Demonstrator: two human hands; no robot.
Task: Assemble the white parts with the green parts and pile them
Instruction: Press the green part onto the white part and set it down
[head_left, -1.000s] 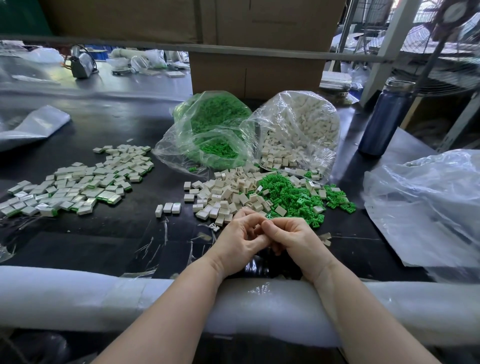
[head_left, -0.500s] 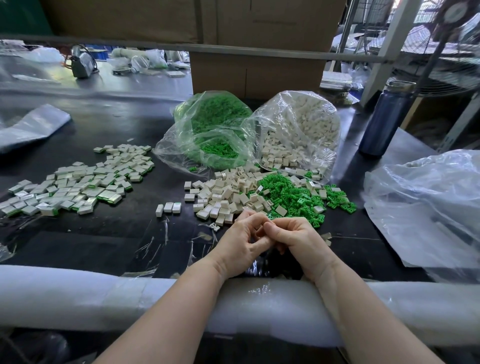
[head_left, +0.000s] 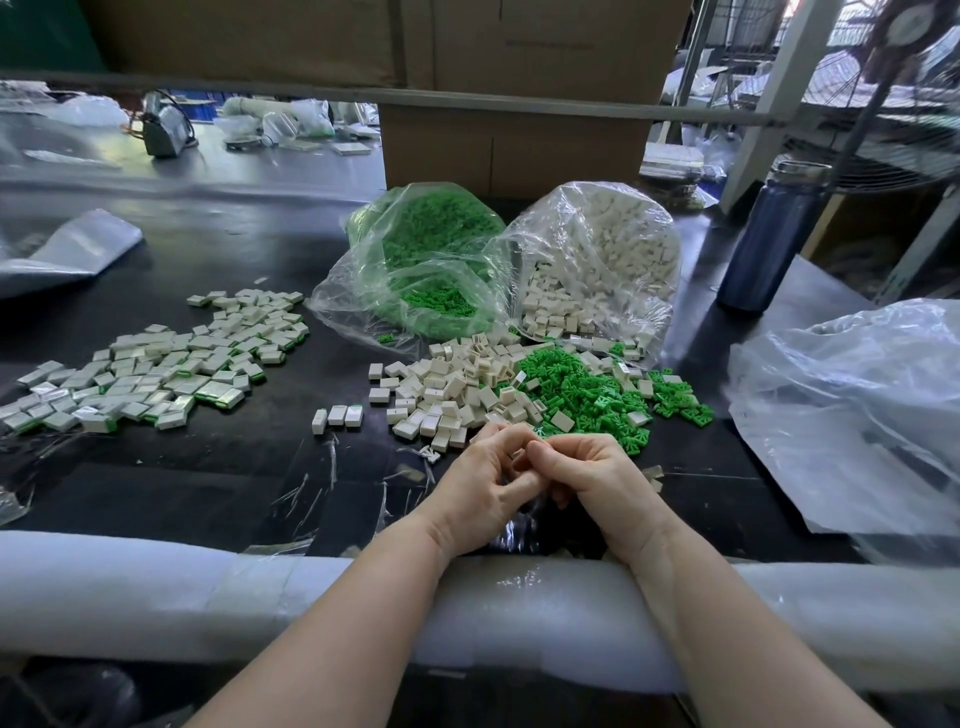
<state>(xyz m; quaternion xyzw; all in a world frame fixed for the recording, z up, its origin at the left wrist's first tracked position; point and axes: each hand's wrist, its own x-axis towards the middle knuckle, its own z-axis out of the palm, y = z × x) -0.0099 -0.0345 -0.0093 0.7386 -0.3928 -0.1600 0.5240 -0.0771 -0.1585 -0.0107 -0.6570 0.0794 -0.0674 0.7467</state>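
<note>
Both hands are bunched together right at the near edge of the desk (head_left: 218, 499). My left hand (head_left: 485, 491) has its fingers curled in a narrow grip, and my right hand (head_left: 587, 475) is curled the same way with its thumb tip meeting the left; something small is pinched between them, but the piece itself is hidden behind the fingers, so I can't name it for sure. My guess: a white part and a green part being pressed together.

Just beyond the knuckles sits the loose heap of white parts (head_left: 447, 387), little hollow boxy housings, touching the heap of green parts (head_left: 587, 395) to its right. They look light, stiff and smooth, so I'd pinch each by its flat sides with the fingertips and push squarely; a skewed push would likely jam or flick the piece away.

Three white pieces (head_left: 337, 417) stand in a short row apart to the left. Farther left spreads the finished pile (head_left: 150, 371), white blocks with green edges showing. Behind the heaps, the bag of green parts (head_left: 431, 260) and the bag of white parts (head_left: 602, 260) lie open toward me. A blue bottle (head_left: 769, 239) stands off to the right.
</note>
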